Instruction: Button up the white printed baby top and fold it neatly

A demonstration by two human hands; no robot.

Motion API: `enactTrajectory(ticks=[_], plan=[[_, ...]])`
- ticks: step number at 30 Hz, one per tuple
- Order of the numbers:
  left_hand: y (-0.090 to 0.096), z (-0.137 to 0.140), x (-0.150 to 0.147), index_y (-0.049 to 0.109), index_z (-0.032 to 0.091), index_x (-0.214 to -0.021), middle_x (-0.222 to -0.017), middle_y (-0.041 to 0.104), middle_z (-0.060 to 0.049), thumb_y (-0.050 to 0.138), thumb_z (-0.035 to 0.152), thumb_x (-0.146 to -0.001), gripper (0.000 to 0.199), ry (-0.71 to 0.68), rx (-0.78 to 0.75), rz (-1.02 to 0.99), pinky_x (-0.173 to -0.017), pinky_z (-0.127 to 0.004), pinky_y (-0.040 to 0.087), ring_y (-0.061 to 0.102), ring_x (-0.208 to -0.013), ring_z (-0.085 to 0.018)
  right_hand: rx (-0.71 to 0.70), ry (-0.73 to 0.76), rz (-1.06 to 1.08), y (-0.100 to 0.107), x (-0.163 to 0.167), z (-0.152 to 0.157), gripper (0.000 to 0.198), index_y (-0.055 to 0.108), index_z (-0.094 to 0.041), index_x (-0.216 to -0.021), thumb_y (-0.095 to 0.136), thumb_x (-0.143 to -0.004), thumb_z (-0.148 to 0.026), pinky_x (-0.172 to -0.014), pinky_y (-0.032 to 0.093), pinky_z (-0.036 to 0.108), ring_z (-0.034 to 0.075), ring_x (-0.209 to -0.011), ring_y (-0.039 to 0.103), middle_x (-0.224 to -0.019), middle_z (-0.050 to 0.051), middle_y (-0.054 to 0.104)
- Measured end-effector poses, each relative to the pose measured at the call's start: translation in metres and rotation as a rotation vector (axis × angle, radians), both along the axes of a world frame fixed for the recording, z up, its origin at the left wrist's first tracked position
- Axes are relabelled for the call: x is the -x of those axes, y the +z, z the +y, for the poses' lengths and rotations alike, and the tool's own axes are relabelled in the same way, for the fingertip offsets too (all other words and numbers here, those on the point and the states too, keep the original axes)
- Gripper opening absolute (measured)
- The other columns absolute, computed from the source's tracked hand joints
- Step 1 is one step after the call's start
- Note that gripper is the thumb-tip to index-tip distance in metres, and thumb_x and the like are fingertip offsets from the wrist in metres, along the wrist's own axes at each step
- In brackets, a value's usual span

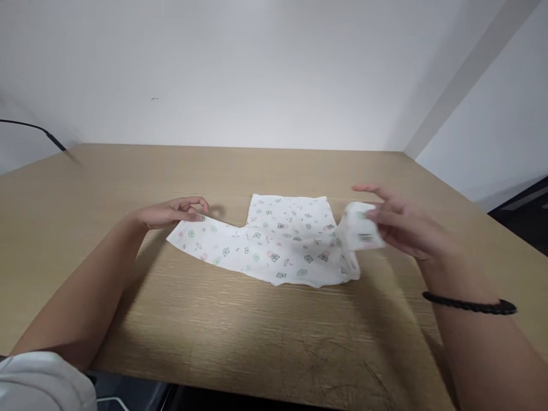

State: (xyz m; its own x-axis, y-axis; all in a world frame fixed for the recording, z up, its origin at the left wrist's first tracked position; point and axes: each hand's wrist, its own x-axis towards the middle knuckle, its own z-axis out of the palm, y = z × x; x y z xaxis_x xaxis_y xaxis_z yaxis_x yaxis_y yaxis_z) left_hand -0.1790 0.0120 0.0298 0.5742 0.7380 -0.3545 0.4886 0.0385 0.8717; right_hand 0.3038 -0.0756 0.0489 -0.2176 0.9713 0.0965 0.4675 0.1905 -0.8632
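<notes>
A small white baby shirt point(291, 242), printed with green, pink and grey animal figures, lies spread on the wooden table. Its body points away from me and its sleeves reach out to both sides. At the left sleeve's end, my left hand point(169, 213) pinches the upper corner between thumb and fingers. My right hand point(405, 225), a little blurred, grips the end of the right sleeve point(357, 228) and holds it raised off the table, bent over on itself. The index finger of that hand sticks out. Its other fingertips are partly hidden behind the cloth.
The tabletop point(205, 331) runs back to a white wall point(257, 80). A black cable point(47, 134) comes in at the far left. Dark objects stand beyond the right edge point(526, 214) and below the front edge point(132, 391). My right wrist wears a black braided bracelet point(468, 305).
</notes>
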Motion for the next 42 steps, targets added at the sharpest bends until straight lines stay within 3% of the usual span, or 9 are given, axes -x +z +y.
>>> enactTrajectory(ticks=[3, 5, 10, 16, 21, 26, 32, 36, 42], plan=[[-0.002, 0.0, 0.0, 0.051, 0.024, -0.099, -0.079, 0.066, -0.002, 0.068, 0.04, -0.081, 0.029, 0.046, 0.007, -0.074, -0.052, -0.023, 0.049, 0.063, -0.063, -0.015, 0.249, 0.33, 0.242, -0.005, 0.031, 0.002, 0.076, 0.033, -0.033, -0.144, 0.071, -0.08, -0.047, -0.084, 0.053, 0.043, 0.026, -0.102, 0.064, -0.114, 0.009, 0.067], [-0.004, -0.001, -0.001, 0.051, 0.023, -0.095, -0.075, 0.063, -0.002, 0.069, 0.04, -0.08, 0.029, 0.073, -0.032, -0.112, -0.048, -0.022, 0.046, 0.06, -0.059, -0.014, 0.305, 0.411, 0.261, -0.009, 0.039, 0.004, 0.075, 0.034, -0.033, -0.143, 0.074, -0.08, -0.043, -0.091, 0.051, 0.045, 0.027, -0.11, 0.062, -0.122, 0.009, 0.066], [-0.005, -0.004, -0.012, 0.048, 0.023, -0.087, -0.069, 0.058, 0.0, 0.069, 0.041, -0.076, 0.029, 0.144, -0.068, -0.199, -0.045, -0.024, 0.045, 0.057, -0.054, -0.014, 0.289, 0.283, 0.119, -0.026, 0.038, 0.013, 0.043, 0.054, -0.024, -0.122, 0.064, -0.087, -0.046, -0.081, 0.05, 0.038, 0.021, -0.089, 0.065, -0.099, 0.007, 0.071], [-0.013, -0.018, -0.055, 0.052, 0.024, -0.097, -0.086, 0.065, -0.006, 0.064, 0.043, -0.076, 0.031, 0.23, -0.159, -0.418, -0.059, -0.032, 0.052, 0.065, -0.075, -0.021, 0.27, 0.308, -0.115, -0.05, 0.048, 0.018, 0.033, 0.064, -0.022, -0.106, 0.063, -0.085, -0.048, -0.066, 0.046, 0.032, 0.018, -0.078, 0.06, -0.088, 0.004, 0.068], [-0.023, -0.039, -0.105, 0.035, 0.029, -0.143, -0.141, 0.052, -0.012, 0.067, 0.047, -0.075, 0.078, -0.123, 0.017, -0.543, -0.102, -0.049, 0.044, 0.052, -0.128, -0.032, 0.173, 0.135, -0.029, -0.056, 0.066, 0.011, 0.039, 0.059, -0.025, -0.105, 0.06, -0.084, -0.059, -0.06, 0.044, 0.032, 0.02, -0.073, 0.061, -0.08, 0.003, 0.069], [-0.03, -0.046, -0.117, 0.024, 0.034, -0.15, -0.158, 0.031, -0.01, 0.068, 0.04, -0.081, 0.082, -0.2, -0.007, -0.582, -0.114, -0.051, 0.029, 0.03, -0.145, -0.03, 0.16, 0.122, 0.006, -0.062, 0.086, 0.001, 0.05, 0.045, -0.027, -0.118, 0.06, -0.084, -0.059, -0.063, 0.044, 0.033, 0.019, -0.068, 0.059, -0.073, -0.002, 0.065], [-0.045, -0.038, -0.107, 0.033, 0.033, -0.147, -0.155, 0.036, -0.009, 0.06, 0.033, -0.092, 0.061, -0.09, -0.278, -0.395, -0.117, -0.049, 0.025, 0.027, -0.146, -0.025, 0.082, 0.037, 0.044, -0.068, 0.089, 0.001, 0.037, 0.044, -0.027, -0.111, 0.062, -0.079, -0.033, -0.062, 0.043, 0.032, 0.017, -0.062, 0.053, -0.068, -0.005, 0.059], [-0.052, -0.042, -0.108, 0.038, 0.032, -0.146, -0.156, 0.035, -0.007, 0.056, 0.041, -0.095, 0.055, -0.2, -0.473, -0.105, -0.117, -0.051, 0.028, 0.031, -0.143, -0.029, 0.091, 0.019, 0.077, -0.068, 0.085, 0.003, 0.034, 0.046, -0.027, -0.109, 0.06, -0.077, -0.028, -0.056, 0.04, 0.03, 0.015, -0.058, 0.05, -0.067, -0.006, 0.055], [-0.054, -0.055, -0.116, 0.033, 0.034, -0.151, -0.161, 0.023, -0.004, 0.05, 0.051, -0.096, 0.059, -0.385, -0.821, 0.211, -0.12, -0.057, -0.003, 0.011, -0.15, -0.033, -0.023, 0.083, -0.256, -0.069, 0.083, 0.004, 0.025, 0.051, -0.024, -0.101, 0.056, -0.077, -0.022, -0.061, 0.039, 0.03, 0.016, -0.062, 0.052, -0.064, -0.005, 0.054]])
